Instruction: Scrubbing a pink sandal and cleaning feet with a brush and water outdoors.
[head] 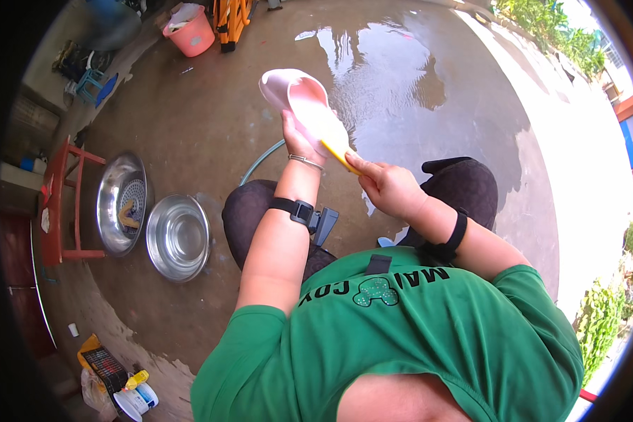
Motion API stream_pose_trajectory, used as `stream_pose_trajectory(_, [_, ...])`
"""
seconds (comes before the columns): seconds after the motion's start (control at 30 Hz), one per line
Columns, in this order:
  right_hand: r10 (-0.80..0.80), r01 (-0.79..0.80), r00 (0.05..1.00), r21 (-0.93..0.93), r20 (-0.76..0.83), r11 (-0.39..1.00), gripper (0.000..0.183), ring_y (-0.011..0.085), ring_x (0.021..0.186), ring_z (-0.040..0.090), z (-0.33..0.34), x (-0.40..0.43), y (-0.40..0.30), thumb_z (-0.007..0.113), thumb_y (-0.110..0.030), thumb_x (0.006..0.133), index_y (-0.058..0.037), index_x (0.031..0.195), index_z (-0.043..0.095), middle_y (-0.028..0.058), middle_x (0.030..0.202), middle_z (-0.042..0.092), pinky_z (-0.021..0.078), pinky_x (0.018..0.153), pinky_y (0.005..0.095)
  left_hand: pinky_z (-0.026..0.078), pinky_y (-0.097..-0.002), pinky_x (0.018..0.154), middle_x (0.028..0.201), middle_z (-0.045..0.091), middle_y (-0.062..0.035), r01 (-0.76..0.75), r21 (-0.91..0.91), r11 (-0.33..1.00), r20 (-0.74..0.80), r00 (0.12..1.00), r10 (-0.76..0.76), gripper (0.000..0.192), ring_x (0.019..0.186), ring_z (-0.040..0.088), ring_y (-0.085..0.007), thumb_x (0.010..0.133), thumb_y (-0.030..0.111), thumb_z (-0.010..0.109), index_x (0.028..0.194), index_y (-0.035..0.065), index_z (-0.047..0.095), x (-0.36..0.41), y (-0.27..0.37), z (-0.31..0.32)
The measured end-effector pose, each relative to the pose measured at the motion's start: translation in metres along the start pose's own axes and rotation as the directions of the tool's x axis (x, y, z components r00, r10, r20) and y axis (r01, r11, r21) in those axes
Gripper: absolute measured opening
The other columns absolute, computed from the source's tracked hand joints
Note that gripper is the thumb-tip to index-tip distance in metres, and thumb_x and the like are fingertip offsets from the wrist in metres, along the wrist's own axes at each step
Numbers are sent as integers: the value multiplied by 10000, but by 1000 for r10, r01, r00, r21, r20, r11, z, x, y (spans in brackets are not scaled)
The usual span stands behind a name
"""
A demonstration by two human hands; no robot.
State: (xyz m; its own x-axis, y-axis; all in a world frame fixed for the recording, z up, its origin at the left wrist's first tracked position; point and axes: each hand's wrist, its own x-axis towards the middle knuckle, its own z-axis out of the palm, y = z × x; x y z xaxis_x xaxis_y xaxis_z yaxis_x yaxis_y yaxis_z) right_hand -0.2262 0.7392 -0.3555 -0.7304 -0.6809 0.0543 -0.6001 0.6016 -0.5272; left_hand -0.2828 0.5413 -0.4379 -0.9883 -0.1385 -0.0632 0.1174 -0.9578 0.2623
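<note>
A pale pink slipper with a closed toe is held up before me, its toe pointing away to the upper left. My left hand supports it from below. The fingers of my right hand are closed around the yellow handle of a brush. The far end of that handle reaches the heel part of the slipper; strong glare washes out this area, and the bristles cannot be made out.
On the wet concrete floor at left are a steel basin, a larger basin holding a strainer, and a red wooden stool. A pink bucket stands farther off. A hose runs beside my knee.
</note>
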Motion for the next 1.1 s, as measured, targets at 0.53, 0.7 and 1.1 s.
stream_pose_trajectory(0.53, [-286, 257, 958, -382, -20, 888, 493, 242, 527, 579, -6, 0, 13, 559, -152, 812, -260, 1284, 462, 72, 665, 530, 465, 442, 356, 468, -515, 783, 1093, 525, -191, 106, -19, 994, 20, 994, -105, 743, 962, 524, -392, 821, 655, 259, 1288, 90, 380, -4, -16, 2])
stream_pose_trajectory(0.7, [-384, 336, 911, -268, -151, 903, 519, 246, 538, 573, 7, 21, 14, 574, -136, 806, -283, 1289, 450, 67, 666, 528, 470, 459, 360, 464, -508, 792, 1077, 531, -195, 125, 12, 992, 111, 986, -125, 753, 933, 542, -384, 784, 665, 367, 1255, 78, 398, -8, -21, 5])
stream_pose_trajectory(1.1, [313, -326, 929, 835, 197, 444, 444, 143, 567, 490, -36, 4, 95, 451, -250, 928, -78, 1329, 367, 68, 696, 516, 426, 523, 297, 389, -562, 909, 1210, 464, -198, 132, -28, 991, 140, 982, -126, 757, 1103, 474, -390, 782, 624, 422, 1310, 84, 366, -13, 7, 23])
